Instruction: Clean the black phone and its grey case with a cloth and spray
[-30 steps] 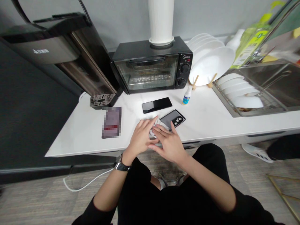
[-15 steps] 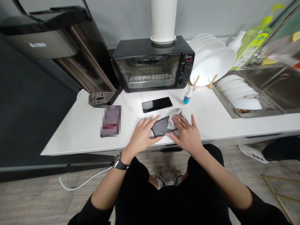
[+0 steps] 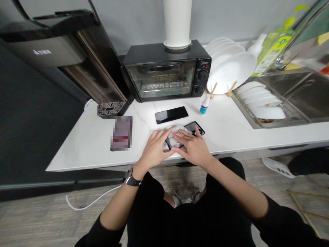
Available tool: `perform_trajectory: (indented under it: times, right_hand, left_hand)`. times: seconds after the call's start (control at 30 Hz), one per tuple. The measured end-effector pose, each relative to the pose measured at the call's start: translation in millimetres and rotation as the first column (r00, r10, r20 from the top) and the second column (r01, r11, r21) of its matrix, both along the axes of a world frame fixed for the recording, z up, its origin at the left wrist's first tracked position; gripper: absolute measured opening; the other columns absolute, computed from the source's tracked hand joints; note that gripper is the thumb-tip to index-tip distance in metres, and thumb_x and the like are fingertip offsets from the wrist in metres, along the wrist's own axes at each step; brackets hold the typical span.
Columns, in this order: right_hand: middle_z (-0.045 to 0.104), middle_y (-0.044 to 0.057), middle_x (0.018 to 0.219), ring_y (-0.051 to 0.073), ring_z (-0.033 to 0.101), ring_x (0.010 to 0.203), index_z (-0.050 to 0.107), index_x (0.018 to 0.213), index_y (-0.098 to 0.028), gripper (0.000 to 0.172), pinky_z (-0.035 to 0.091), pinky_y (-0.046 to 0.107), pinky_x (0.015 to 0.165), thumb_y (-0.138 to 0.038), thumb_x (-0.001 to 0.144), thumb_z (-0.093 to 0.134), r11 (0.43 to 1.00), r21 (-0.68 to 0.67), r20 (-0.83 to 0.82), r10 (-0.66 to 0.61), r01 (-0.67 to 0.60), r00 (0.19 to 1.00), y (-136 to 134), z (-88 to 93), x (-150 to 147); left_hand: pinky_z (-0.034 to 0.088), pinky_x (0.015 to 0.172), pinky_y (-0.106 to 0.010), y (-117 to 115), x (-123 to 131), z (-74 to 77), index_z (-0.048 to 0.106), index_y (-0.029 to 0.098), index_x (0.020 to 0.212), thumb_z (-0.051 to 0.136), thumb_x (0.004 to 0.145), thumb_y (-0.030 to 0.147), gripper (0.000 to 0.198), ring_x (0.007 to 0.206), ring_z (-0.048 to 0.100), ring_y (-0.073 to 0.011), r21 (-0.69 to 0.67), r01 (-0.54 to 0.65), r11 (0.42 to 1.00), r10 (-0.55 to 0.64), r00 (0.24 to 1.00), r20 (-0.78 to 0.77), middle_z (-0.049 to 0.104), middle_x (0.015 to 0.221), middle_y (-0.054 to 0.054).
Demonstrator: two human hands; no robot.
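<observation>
A dark phone case (image 3: pixel 195 127) with a camera cutout near its right end lies on the counter's front part. My left hand (image 3: pixel 154 147) grips its left end, thumb on the near side and fingers on the far side. Under the fingers of my right hand (image 3: pixel 193 145) a crumpled light grey cloth (image 3: pixel 177 132) is pressed onto the left half of the case. Just behind lies a black phone (image 3: pixel 171 115), screen up. A small white spray bottle (image 3: pixel 205 105) with a blue label stands to the right of that phone.
A toaster oven (image 3: pixel 167 79) stands at the back, beside a drink dispenser (image 3: pixel 102 75). A blurred-out flat item (image 3: pixel 122 133) lies at left. White plates (image 3: pixel 231 73) stand in a rack near the sink (image 3: pixel 290 89). Another person's shoe (image 3: pixel 279 167) shows at right.
My right hand has slid left with the cloth along the case, uncovering the right end with its camera cutout. My left hand stays at the left end.
</observation>
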State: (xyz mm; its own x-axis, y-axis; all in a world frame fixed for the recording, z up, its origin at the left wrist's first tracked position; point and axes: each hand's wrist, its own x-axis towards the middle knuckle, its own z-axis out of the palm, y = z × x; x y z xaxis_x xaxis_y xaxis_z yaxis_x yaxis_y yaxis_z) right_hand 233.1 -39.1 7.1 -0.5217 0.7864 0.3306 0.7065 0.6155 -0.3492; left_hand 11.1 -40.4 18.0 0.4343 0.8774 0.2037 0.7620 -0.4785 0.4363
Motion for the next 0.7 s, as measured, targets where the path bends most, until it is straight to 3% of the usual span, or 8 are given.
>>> perform_trajectory:
  times: [0.2, 0.33, 0.53, 0.6, 0.7]
  right_hand:
    - [0.065, 0.015, 0.15, 0.035, 0.062, 0.14, 0.061, 0.148, -0.02, 0.058, 0.014, 0.074, 0.13, -0.059, 0.108, 0.048, 0.963, 0.124, 0.026, -0.244, 0.239, 0.969, 9, -6.2, 32]
    - [0.064, 0.022, 0.15, 0.039, 0.058, 0.144, 0.061, 0.148, -0.013, 0.074, 0.023, 0.071, 0.128, -0.07, 0.102, 0.051, 0.942, 0.127, -0.019, -0.31, 0.31, 0.951, -1, -11.0, 11]
    - [0.065, 0.021, 0.149, 0.035, 0.059, 0.143, 0.061, 0.145, -0.008, 0.086, 0.024, 0.063, 0.132, -0.079, 0.097, 0.052, 0.998, -0.005, -0.117, -0.064, 0.064, 0.991, -32, -5.4, -47]
    - [0.065, 0.018, 0.149, 0.033, 0.059, 0.144, 0.062, 0.146, -0.012, 0.081, 0.023, 0.063, 0.132, -0.076, 0.098, 0.053, 1.0, -0.022, -0.123, -0.021, 0.018, 0.992, -36, -3.3, -45]
    - [0.066, 0.012, 0.15, 0.031, 0.058, 0.145, 0.063, 0.146, -0.02, 0.064, 0.021, 0.067, 0.131, -0.066, 0.103, 0.054, 0.999, -0.033, -0.073, 0.015, -0.017, 0.997, -33, -2.3, -20]
  left_hand:
    - [0.046, 0.109, -0.049, 0, 4, 1.7, 0.033, 0.029, 0.167, 0.074, 0.092, 0.056, 0.089, 0.122, 0.054, -0.0327, 0.016, -0.013, 1.0, 0.013, 1.0, -0.018, 0.062, 0.137, -0.011]
    - [0.046, 0.108, -0.047, 2, 3, 0.6, 0.031, 0.029, 0.168, 0.075, 0.092, 0.053, 0.091, 0.121, 0.053, -0.0324, 0.02, 0.017, 1.0, -0.017, 1.0, 0.012, 0.063, 0.134, -0.01]
    - [0.048, 0.104, -0.046, 4, -2, -4.1, 0.032, 0.024, 0.168, 0.074, 0.091, 0.035, 0.088, 0.116, 0.053, -0.0321, 0.005, 0.02, 1.0, -0.02, 1.0, -0.021, 0.063, 0.132, -0.012]
    - [0.047, 0.105, -0.046, 4, -2, -4.4, 0.033, 0.024, 0.168, 0.075, 0.09, 0.035, 0.089, 0.117, 0.053, -0.0322, -0.003, 0.006, 1.0, -0.006, 1.0, -0.031, 0.062, 0.133, -0.012]
    - [0.046, 0.107, -0.047, 2, -1, -2.8, 0.032, 0.028, 0.168, 0.077, 0.091, 0.047, 0.091, 0.12, 0.053, -0.0326, -0.012, 0.01, 1.0, -0.01, 1.0, -0.025, 0.061, 0.137, -0.011]
